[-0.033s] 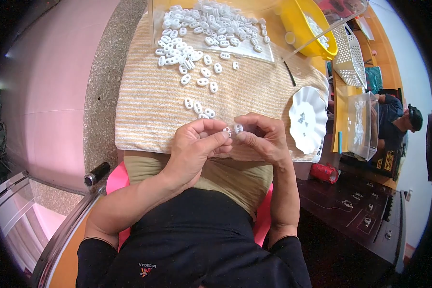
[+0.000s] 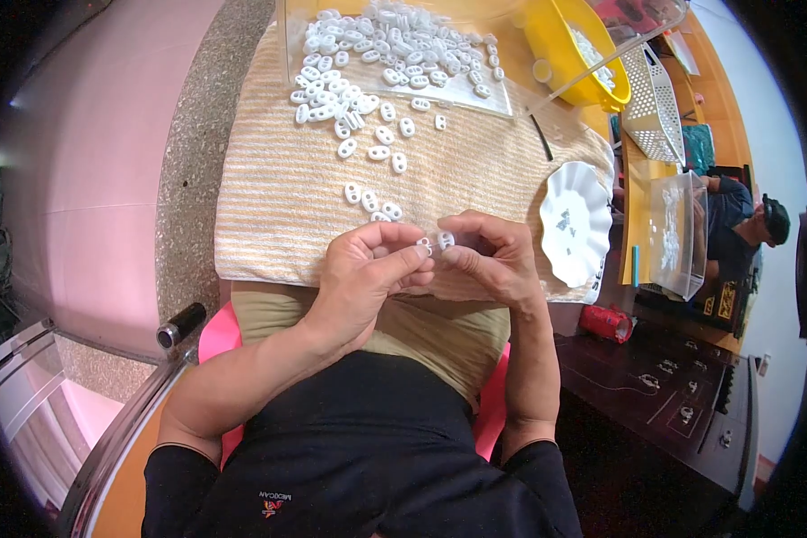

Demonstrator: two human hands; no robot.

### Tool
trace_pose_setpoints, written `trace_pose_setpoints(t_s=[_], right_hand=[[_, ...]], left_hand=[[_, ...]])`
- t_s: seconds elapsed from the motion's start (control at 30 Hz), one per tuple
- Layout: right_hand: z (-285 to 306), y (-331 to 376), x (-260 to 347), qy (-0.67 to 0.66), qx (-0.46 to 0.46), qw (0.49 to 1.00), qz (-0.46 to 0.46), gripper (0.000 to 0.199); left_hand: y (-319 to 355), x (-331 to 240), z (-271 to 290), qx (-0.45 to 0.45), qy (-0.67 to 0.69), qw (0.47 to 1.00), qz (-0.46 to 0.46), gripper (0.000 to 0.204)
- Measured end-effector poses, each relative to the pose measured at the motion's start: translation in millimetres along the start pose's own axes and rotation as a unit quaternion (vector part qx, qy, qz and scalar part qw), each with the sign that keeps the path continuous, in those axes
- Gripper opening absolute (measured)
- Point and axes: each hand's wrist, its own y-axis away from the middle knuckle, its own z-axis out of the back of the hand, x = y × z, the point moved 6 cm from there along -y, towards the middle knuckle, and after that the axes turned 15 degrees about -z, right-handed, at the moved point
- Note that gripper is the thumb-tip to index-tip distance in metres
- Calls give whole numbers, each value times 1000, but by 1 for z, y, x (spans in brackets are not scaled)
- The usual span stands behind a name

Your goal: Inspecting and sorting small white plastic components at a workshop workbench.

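Two hands meet at the picture's centre over a beige ribbed cloth [image 2: 278,206] spread on the tabletop, likely there to keep small parts from sliding or bouncing off. At about nine o'clock from centre, the left hand [image 2: 363,273] curls with its fingers [image 2: 402,260] pinched nearly closed on a small white oval piece [image 2: 425,244]; how much of that piece it covers I cannot tell. Just beside it, touching or almost so, a second white oval piece [image 2: 445,239] sits between the thumb and forefinger of the right hand [image 2: 493,260], at three o'clock, whose fingers are likewise closed tight around it. Both pieces are held up off the cloth, close to the body, seemingly so the fingertips can line them up against each other. The right-hand piece seems to have its long axis running roughly twelve to six, though it is too small to be sure. Toward twelve o'clock lies a loose heap of white oval pieces [image 2: 377,54], within easy reach; at three o'clock rests a white scalloped dish [image 2: 576,224].
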Motion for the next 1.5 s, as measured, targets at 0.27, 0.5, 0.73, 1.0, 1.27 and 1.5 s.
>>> trace_pose_setpoints(t_s=[0.27,0.5,0.73,1.0,1.27,1.5], right_hand=[[-1,1,2,-13,1,1000,-9,26],[0,1,2,3,-5,1000,-10,26],[-2,-1,1,5,10,1000,11,26],[-5,0,0,-14,22,1000,4,26],[-6,-1,-4,-13,26,1000,-11,27],[-6,-2,-5,-23,34,999,-17,28]], left_hand=[[0,0,0,1,0,1000,-1,15],[0,0,1,1,-5,1000,-2,15],[-1,2,2,3,-6,1000,-2,16],[-1,2,0,12,1,1000,-5,16],[0,2,-1,15,7,1000,1,15],[0,1,-2,16,5,1000,6,14]])
